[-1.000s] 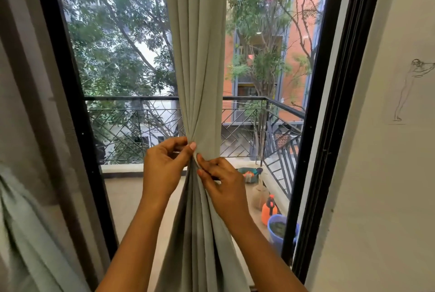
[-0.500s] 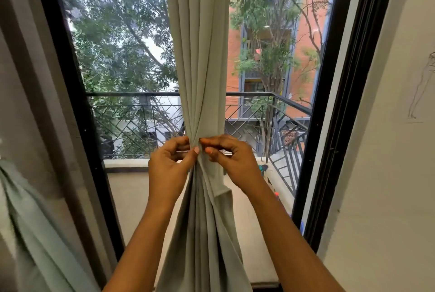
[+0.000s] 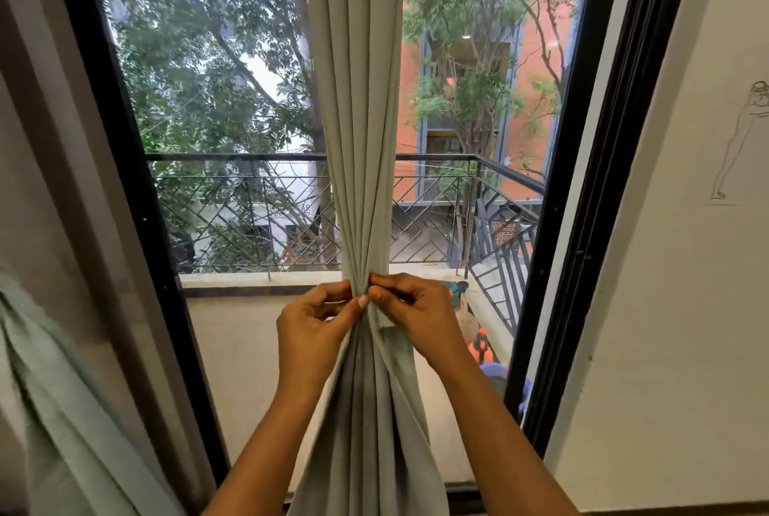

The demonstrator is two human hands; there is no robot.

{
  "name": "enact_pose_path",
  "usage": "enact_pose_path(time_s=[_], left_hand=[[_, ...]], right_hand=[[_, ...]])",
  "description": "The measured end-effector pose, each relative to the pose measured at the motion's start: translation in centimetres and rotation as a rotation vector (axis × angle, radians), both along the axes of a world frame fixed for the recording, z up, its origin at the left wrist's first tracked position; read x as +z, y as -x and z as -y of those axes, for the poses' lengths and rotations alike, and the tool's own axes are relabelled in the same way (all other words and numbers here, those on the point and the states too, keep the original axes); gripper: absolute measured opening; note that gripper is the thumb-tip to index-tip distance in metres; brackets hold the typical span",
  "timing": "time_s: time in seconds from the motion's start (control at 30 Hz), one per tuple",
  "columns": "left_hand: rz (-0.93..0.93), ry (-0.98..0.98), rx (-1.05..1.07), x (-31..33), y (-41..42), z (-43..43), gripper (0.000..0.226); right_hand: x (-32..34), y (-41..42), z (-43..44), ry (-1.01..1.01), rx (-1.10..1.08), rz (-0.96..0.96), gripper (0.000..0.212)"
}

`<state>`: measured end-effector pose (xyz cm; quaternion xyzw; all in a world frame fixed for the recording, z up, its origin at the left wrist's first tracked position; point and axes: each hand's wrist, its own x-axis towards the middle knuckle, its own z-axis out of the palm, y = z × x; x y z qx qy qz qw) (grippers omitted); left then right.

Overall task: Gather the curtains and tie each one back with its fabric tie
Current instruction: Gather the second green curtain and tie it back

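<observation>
curtain (image 3: 358, 120) top and hem cut off by edges.

Two curtains (image 3: 358, 99) (image 3: 62, 411), two hands (image 3: 312, 324) (image 3: 416, 315), one fabric tie (image 3: 393, 330), one balcony railing (image 3: 249, 157), one wall sketch (image 3: 738, 141)

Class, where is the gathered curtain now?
Head view, centre: the curtain hangs before the balcony railing, pinched between the left hand and the right hand.

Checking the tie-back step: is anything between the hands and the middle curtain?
Nothing visible is. The left hand and right hand both pinch the gathered curtain directly at its narrowest point, thumbs nearly meeting.
</observation>
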<state>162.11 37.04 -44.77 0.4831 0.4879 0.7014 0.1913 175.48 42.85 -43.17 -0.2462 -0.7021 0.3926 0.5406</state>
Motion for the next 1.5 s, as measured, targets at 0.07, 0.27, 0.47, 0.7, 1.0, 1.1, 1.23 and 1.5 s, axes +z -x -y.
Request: enact_pose_path(time_s=[0.07,0.27,0.47,0.7,1.0,1.1,1.23,1.5], left_hand=[[-0.009,-0.006,-0.041,-0.4,0.4,0.0,0.025],[-0.033,-0.043,-0.153,-2.5,0.8,0.4,0.047],[-0.064,-0.017,-0.287,-3.9,0.3,0.7,0.05],[-0.065,-0.09,-0.105,-2.2,1.6,-0.7,0.036],[0.104,0.124,-0.192,0.1,2.3,-9.7,0.049],[0.093,0.1,-0.112,0.1,1.4,-10.8,0.055],[0.19,0.217,-0.216,0.4,1.4,-12.3,0.074],[0.232,-0.029,0.186,-0.7,0.5,-7.3,0.014]], right_hand=[[0.5,0.0,0.4,0.023,0.006,-0.003,0.029],[1.3,0.8,2.2,-0.036,-0.175,0.093,0.018],[2.1,1.5,2.8,-0.174,-0.431,0.272,0.017],[1.9,0.7,2.6,-0.253,-0.6,0.321,0.018],[1.4,-0.7,1.7,-0.216,-0.648,0.265,0.015],[1.2,-0.9,1.4,-0.206,-0.664,0.254,0.018],[1.0,-1.3,1.6,-0.216,-0.655,0.235,0.016],[1.0,-1.6,0.3,-0.183,-0.741,0.243,0.012]])
